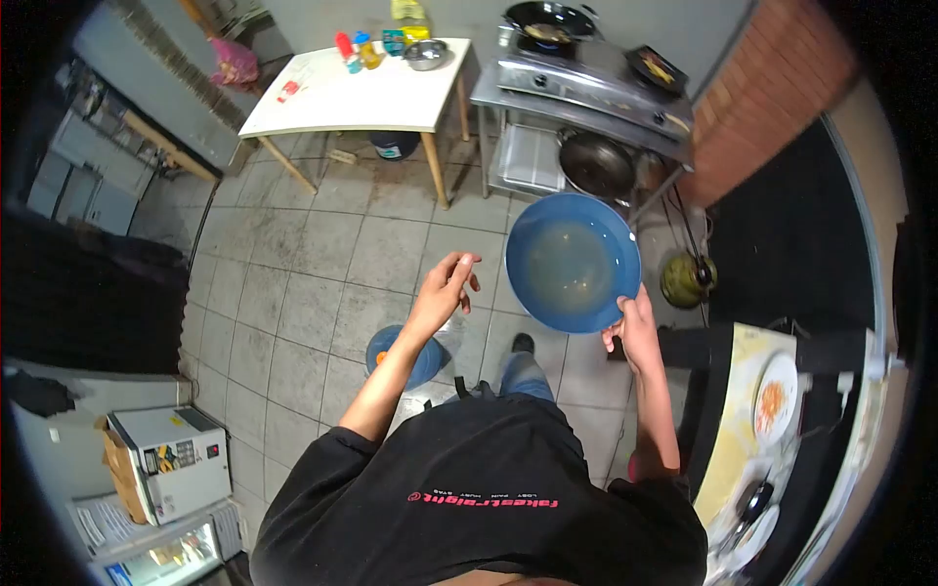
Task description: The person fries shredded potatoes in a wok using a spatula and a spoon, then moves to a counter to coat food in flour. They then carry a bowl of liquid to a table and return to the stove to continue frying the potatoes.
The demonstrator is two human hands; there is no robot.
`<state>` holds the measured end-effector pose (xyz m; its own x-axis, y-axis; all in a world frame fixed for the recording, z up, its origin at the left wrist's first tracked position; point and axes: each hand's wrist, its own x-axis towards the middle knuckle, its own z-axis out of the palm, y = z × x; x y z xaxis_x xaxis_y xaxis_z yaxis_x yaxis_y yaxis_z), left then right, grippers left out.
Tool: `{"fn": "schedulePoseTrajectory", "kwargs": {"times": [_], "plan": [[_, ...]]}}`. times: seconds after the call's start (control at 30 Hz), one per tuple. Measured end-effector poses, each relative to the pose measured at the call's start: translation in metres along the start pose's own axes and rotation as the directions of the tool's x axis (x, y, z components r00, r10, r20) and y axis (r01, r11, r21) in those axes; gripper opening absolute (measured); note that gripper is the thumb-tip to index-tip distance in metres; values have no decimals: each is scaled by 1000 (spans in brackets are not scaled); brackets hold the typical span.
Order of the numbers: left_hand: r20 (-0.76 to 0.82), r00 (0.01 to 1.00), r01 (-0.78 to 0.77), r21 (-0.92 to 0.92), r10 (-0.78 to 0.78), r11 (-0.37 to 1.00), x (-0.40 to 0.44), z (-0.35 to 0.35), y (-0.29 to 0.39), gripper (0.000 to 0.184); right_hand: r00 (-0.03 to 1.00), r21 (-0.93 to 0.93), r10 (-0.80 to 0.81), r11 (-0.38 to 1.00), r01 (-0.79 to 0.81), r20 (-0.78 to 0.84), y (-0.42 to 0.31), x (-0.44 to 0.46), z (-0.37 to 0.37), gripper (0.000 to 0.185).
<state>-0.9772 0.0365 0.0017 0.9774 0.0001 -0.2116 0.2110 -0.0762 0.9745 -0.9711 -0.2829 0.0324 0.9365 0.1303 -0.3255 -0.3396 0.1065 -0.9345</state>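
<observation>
Grey tiled floor (381,254) spreads below, with a white table (362,105) and a steel stove stand (487,94) at its far side. A blue water jug (427,362) stands on the tiles. The blue bowl (567,207) is held out over the floor, in front of the stove stand, with cloudy liquid (562,264) inside. Only the right hand (637,334) is clamped on it, at the near right rim; the left hand (445,295) is well apart from it, fingers loosely curled, touching nothing visible. Hung from one edge, the bowl could roll and slop over its free side, or slip if the grip is wet, leaving slick tiles around the shoe (523,344). Whether it sits level, I cannot tell.
</observation>
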Motion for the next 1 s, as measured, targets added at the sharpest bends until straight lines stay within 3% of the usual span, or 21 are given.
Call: {"fn": "schedulePoseTrajectory", "kwargs": {"times": [0.13,0.27,0.6,0.8,1.0], "plan": [[-140,990,-12,-101,-2,995,20,-55,7,44,992,-78,56,996,-48,112,-21,72,52,44],[-290,957,-29,-134,-11,991,42,-109,29,43,960,-84,20,996,3,279,-52,149,106,48],[-633,772,-81,-189,-58,979,93,-232,60,40,851,-185,115,982,-21,513,-128,312,269,50],[-756,644,-76,-218,-119,973,118,-338,44,40,759,-184,130,983,-13,638,-126,403,394,44],[-770,622,-44,-213,-140,976,149,-497,16,37,769,-177,124,984,-15,627,-98,481,548,45]]}}
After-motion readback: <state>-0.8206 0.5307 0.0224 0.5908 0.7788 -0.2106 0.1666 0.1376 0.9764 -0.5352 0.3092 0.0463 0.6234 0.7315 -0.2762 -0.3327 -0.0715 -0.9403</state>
